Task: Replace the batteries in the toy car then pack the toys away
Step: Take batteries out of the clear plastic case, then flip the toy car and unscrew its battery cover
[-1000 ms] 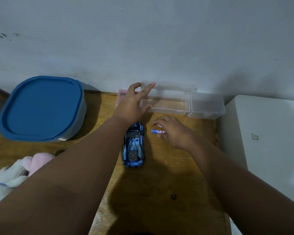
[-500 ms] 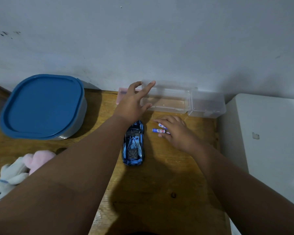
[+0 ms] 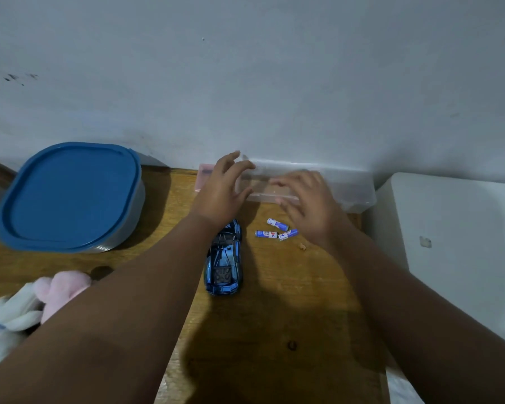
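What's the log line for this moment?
left hand: at clear plastic box | right hand: over box, blurred | three blue-white batteries: loose on wooden table | blue toy car: beside batteries

A pale grey wall (image 3: 274, 68) fills the upper half, with dark scuffs (image 3: 15, 77) at upper left. Below it stands a wooden table (image 3: 289, 316), dimly lit, and a white cabinet (image 3: 455, 243) sits at right.

Left hand (image 3: 223, 193) extended forward, fingers spread; right hand (image 3: 312, 208) blurred, fingers relaxed.
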